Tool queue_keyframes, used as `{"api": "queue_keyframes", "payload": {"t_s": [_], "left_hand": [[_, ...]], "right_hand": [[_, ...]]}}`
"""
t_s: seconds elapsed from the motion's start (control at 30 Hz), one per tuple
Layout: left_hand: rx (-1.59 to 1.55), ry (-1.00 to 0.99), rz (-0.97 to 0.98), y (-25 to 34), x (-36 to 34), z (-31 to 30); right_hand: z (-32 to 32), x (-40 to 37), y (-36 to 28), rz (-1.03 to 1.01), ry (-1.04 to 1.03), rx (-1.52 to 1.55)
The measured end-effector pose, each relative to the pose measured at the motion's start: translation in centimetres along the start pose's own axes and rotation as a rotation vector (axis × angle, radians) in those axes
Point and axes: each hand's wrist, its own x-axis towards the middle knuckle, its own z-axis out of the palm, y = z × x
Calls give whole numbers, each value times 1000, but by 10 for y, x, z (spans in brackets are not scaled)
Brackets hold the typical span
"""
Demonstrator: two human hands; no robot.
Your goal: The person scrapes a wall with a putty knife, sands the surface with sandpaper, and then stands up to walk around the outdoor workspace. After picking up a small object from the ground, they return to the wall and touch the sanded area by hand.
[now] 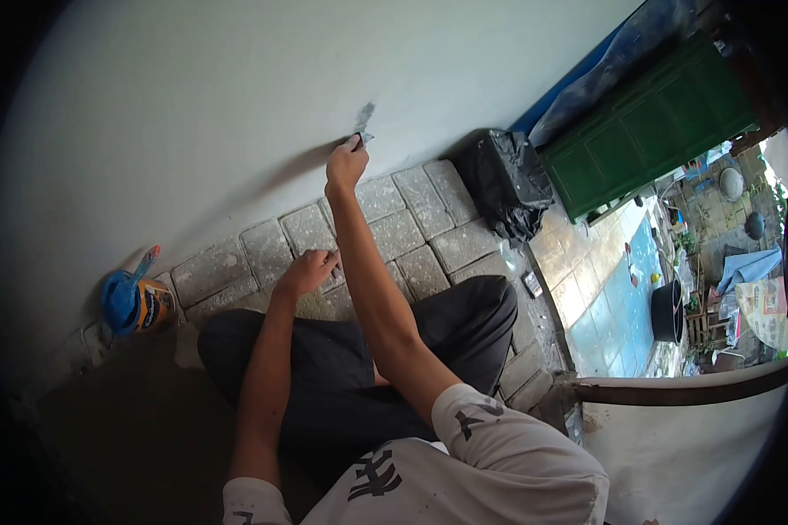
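My right hand (348, 166) is closed on a small scraper (364, 137), its blade near the pale wall (236, 96). Just above the blade is a grey patch (365, 114) on the wall. Lower down, over the paving blocks (310, 229), my left hand (308, 271) has its fingers curled around something too small to make out. To the left stands an open paint can (153, 306) with blue on its rim and a brush (144, 264) resting in it.
A black plastic bag (508, 179) lies against the wall to the right. Beyond it is a large green container (648, 127). A black bucket (666, 311) stands farther out on the right. My crossed legs rest on the paving.
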Motion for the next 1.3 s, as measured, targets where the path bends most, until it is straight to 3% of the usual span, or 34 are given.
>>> {"api": "queue_keyframes", "payload": {"t_s": [0.23,0.33,0.5,0.6,0.7,0.87,1.07,1.17,1.3], "left_hand": [[-11,-16,-14,-4,-10,13],[-18,12,-15,-3,1,1],[24,-18,-30,-2,-1,4],[-63,-44,4,2,-5,3],[99,63,-15,-6,-2,9],[1,28,26,2,0,1],[8,42,24,0,-1,3],[31,9,-21,2,-6,8],[58,18,21,-9,2,11]], "right_hand": [[-5,3,-7,-9,-43,19],[3,10,-20,-141,-71,43],[2,5,-44,-68,-139,1],[1,4,-33,-65,-45,-39],[-12,-11,-69,-121,-160,-55],[0,-7,-68,-299,-88,-108],[5,0,-51,-374,-40,-221],[-1,5,-43,-238,-50,-201],[-7,-3,-48,-299,-85,-251]]}}
